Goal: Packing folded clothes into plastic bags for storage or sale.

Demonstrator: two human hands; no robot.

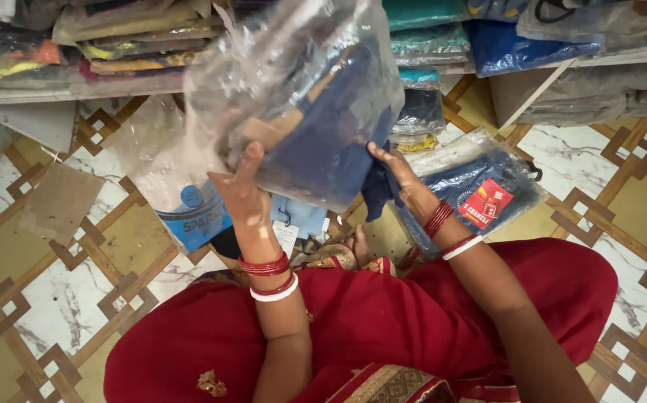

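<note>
Left hand [243,190] and right hand [405,186] are gripping a clear plastic bag [293,89] with dark blue cloth [331,142] inside, lifting it above the tiled floor [54,298].

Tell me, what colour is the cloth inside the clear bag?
Dark navy blue cloth, seen in the head view.

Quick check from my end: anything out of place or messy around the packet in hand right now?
Yes. Dark blue cloth hangs out of the clear plastic packet near the right hand, not tucked in. Another bagged garment and a loose plastic bag lie on the patterned floor.
</note>
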